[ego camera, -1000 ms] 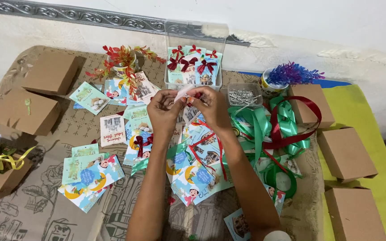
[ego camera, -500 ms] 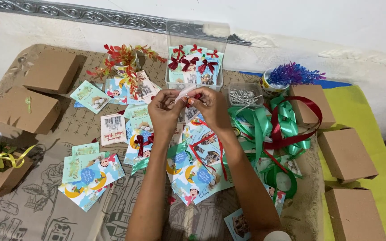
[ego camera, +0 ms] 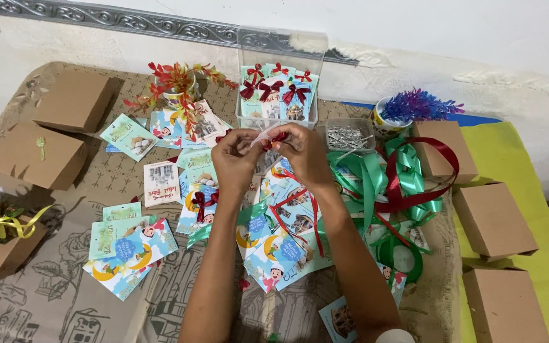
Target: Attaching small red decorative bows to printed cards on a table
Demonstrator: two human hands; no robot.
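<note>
A small red ribbon bow (ego camera: 277,136) sits pinched between the fingertips of both hands, held up above the middle of the table, just in front of the clear plastic box (ego camera: 279,95). A pale strip of tape or paper shows beside it, though it is too small to tell which. The left hand (ego camera: 236,160) has thumb and forefinger pressed together on the bow's left side; the right hand (ego camera: 304,152) closes on it from the right, fingers curled tight, so the two hands touch at the tips.

Below the hands lies a spread of colourful printed cards (ego camera: 274,244), some already bearing red bows, with a thin red ribbon (ego camera: 312,222) trailing over them. More cards (ego camera: 128,248) lie in a loose heap to the left. The clear box holds upright cards topped with red bows. Just right of it stands a small clear tray of silvery pins or staples (ego camera: 349,134). A tangle of green ribbon (ego camera: 376,174) and wide dark red ribbon (ego camera: 436,168) lies to the right, near a cup of purple sprigs (ego camera: 408,108). Brown cardboard boxes (ego camera: 494,219) stand along both sides of the patterned tablecloth (ego camera: 65,305), and a pot of red and orange leaves (ego camera: 176,82) stands at the back left.
</note>
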